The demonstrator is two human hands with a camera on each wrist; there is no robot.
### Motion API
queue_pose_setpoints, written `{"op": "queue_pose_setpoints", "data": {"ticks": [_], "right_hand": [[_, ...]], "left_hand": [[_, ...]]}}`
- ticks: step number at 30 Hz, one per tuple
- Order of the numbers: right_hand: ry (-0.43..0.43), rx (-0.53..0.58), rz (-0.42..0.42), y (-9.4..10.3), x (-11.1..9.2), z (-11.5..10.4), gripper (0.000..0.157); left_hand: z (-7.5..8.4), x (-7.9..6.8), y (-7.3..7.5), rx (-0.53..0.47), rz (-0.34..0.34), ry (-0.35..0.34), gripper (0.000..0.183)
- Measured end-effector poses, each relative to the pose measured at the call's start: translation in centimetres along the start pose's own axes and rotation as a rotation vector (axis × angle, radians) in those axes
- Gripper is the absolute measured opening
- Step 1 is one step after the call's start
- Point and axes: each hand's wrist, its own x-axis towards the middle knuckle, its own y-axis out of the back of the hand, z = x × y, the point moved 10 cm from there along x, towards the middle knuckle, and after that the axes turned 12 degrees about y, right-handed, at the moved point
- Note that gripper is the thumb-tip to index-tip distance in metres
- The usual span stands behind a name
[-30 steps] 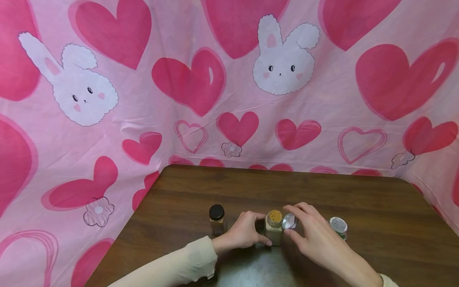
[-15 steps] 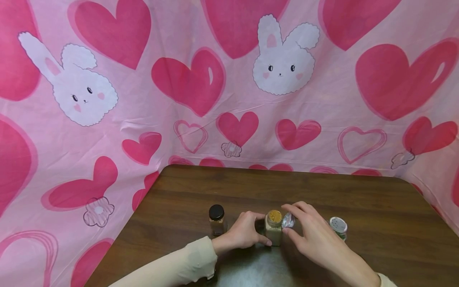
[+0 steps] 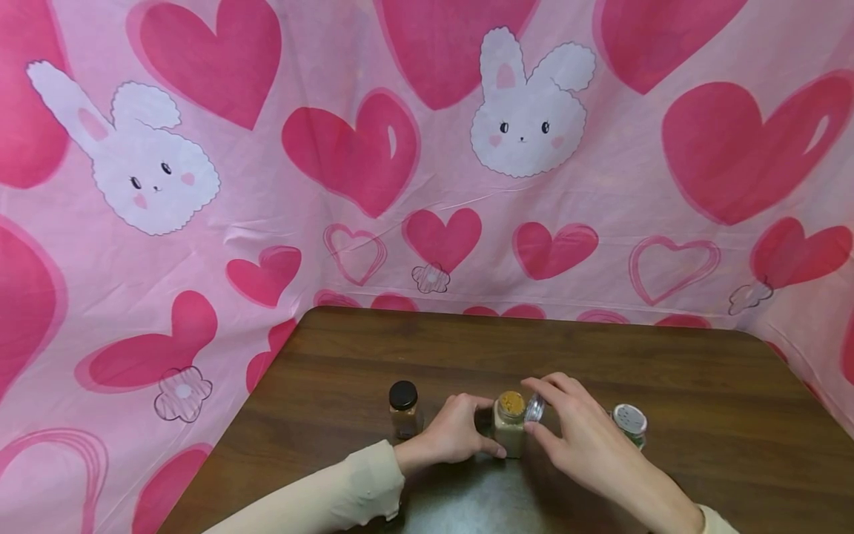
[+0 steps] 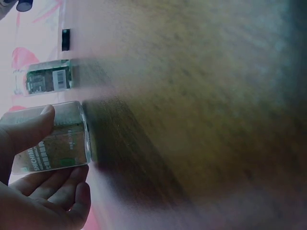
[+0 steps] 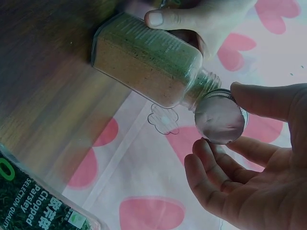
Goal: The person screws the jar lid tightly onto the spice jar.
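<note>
My left hand (image 3: 455, 429) grips a square clear spice jar (image 3: 510, 437) that stands upright on the table, thumb on its near side. Yellow-brown powder shows at its uncovered mouth, and the threaded neck is plain in the right wrist view. Between thumb and fingers my right hand (image 3: 579, 423) pinches a small round lid (image 3: 534, 407), just right of the jar's mouth. The lid is tipped on edge in the head view, and its flat silvery face (image 5: 219, 120) shows in the right wrist view. Whether lid and neck touch, I cannot tell.
A black-capped spice jar (image 3: 404, 409) stands left of my left hand. Behind my right hand is a chopped parsley jar (image 5: 36, 201) with a perforated white top (image 3: 630, 419). A small black object (image 4: 65, 40) sits on the table beyond the jars. Pink printed cloth (image 3: 460, 185) hangs behind the table.
The lid has turned in my right hand from its silvery inside facing up to nearly edge-on, shifting slightly left. My left hand and the gripped jar have stayed put.
</note>
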Motion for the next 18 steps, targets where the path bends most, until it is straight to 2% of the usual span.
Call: {"op": "queue_pose_setpoints", "data": {"ticks": [18], "right_hand": [[0.027, 0.011, 0.029, 0.0, 0.47, -0.26, 0.055]], "left_hand": [[-0.04, -0.04, -0.03, -0.005, -0.006, -0.004, 0.059]]}}
